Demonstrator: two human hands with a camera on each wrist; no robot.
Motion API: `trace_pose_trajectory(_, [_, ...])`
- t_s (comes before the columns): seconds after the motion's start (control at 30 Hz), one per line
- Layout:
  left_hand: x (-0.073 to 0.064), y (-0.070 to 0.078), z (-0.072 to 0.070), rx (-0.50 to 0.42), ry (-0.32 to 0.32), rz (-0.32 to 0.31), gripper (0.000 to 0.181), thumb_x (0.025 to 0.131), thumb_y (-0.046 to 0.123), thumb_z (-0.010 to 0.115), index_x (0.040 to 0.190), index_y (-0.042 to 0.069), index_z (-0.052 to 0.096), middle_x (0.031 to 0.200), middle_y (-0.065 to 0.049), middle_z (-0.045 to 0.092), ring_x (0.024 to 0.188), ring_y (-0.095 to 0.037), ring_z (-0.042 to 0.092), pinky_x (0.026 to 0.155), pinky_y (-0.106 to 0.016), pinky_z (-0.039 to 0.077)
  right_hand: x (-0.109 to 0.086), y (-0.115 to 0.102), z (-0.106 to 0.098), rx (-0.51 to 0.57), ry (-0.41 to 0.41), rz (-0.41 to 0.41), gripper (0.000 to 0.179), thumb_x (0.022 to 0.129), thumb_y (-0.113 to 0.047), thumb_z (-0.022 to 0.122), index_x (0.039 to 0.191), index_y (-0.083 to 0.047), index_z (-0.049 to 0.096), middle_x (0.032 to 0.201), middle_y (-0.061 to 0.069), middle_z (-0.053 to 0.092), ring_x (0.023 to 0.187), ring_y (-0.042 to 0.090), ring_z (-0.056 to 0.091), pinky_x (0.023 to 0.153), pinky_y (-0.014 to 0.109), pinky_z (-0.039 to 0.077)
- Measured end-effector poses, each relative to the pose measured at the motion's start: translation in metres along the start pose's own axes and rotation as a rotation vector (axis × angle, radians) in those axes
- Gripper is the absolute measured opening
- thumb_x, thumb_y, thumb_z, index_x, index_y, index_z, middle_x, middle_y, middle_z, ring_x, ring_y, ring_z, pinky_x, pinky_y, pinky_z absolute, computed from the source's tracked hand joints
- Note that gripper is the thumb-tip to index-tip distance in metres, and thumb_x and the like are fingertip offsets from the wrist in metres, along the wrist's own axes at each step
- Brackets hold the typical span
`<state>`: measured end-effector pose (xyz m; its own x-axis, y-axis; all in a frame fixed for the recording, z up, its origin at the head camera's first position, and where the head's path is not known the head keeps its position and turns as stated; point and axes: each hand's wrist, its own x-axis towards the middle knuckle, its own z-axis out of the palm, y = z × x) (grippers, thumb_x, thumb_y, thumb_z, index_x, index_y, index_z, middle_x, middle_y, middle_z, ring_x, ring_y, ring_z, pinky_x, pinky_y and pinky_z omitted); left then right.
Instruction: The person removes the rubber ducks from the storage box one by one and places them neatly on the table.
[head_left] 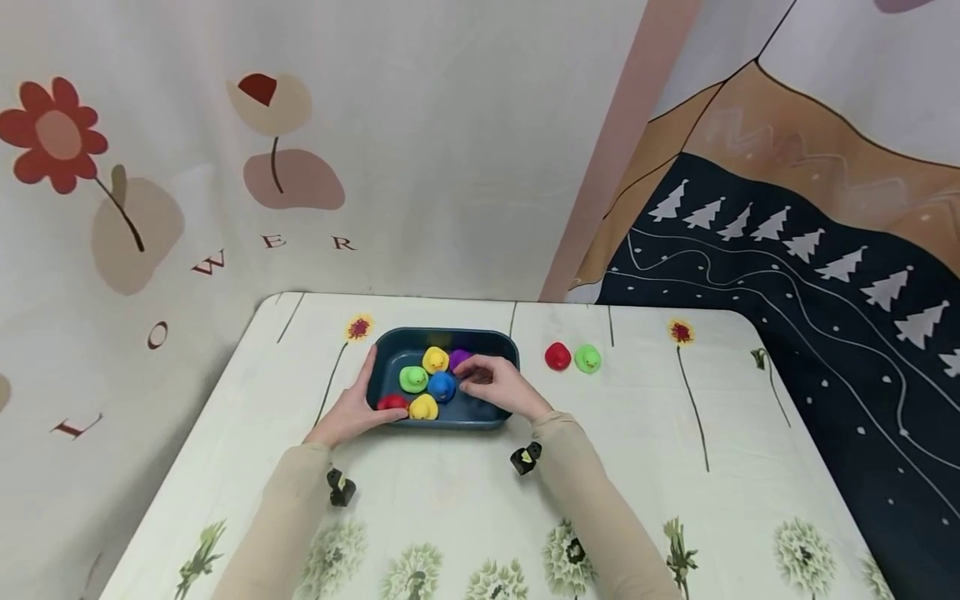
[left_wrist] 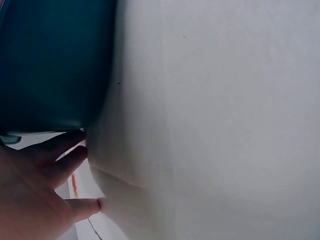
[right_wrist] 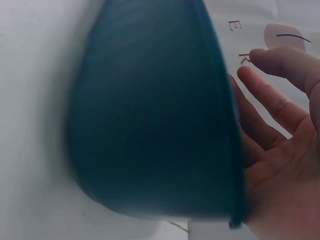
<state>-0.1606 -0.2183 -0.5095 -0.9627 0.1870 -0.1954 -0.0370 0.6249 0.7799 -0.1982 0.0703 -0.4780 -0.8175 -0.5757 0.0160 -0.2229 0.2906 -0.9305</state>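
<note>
A dark teal tray [head_left: 480, 417] stands on the table with several small rubber ducks in it. Inside are a green duck [head_left: 413, 379], a blue duck [head_left: 442, 387], two yellow ducks [head_left: 435, 359], a red duck [head_left: 392, 402] and a purple duck [head_left: 460, 358], partly hidden. My left hand [head_left: 360, 411] holds the tray's left front corner, thumb along the front rim, fingers at the left side. Over the tray's right part hovers my right hand [head_left: 501, 385], fingers loosely bent beside the purple and blue ducks, gripping nothing visible. The right wrist view shows that hand [right_wrist: 285, 145] behind the tray wall.
To the right of the tray, a red duck [head_left: 557, 357] and a green duck [head_left: 588, 359] sit side by side on the flower-patterned tablecloth [head_left: 630, 433]. Printed curtains hang behind the table. Each wrist carries a small black camera [head_left: 526, 458].
</note>
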Motion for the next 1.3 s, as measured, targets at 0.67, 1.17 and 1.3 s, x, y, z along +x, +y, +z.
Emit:
trace_pose_trajectory(0.67, [0.0,0.0,0.001,-0.008,-0.005,-0.011,0.119,0.079,0.046,0.078,0.154,0.031,-0.014,0.156,-0.028,0.011,0.135,-0.052,0.023,0.103,-0.067,0.025,0.015,-0.007,0.023,0.019,-0.034,0.017,0.026,0.093,-0.005,0.064,0.117,0.005,0.062,0.117,0.02,0.06,0.096,0.028,0.062,0.082,0.023,0.051])
trace_pose_trajectory(1.17, [0.001,-0.002,0.0,-0.016,0.003,0.011,0.117,0.08,0.045,0.077,0.154,0.031,-0.012,0.155,-0.028,0.012,0.135,-0.052,0.024,0.103,-0.066,0.026,0.029,0.015,0.028,-0.035,-0.021,0.117,0.024,0.09,-0.006,0.068,0.114,-0.003,0.066,0.113,0.005,0.058,0.085,0.016,0.057,0.078,0.024,0.05])
trace_pose_trajectory(1.3, [0.001,-0.002,0.0,-0.018,0.002,0.004,0.117,0.08,0.045,0.077,0.154,0.031,-0.013,0.156,-0.027,0.01,0.135,-0.052,0.023,0.103,-0.067,0.025,0.03,0.015,0.029,-0.065,-0.026,0.128,0.025,0.089,-0.006,0.07,0.114,-0.005,0.066,0.113,0.004,0.058,0.085,0.017,0.056,0.076,0.024,0.05])
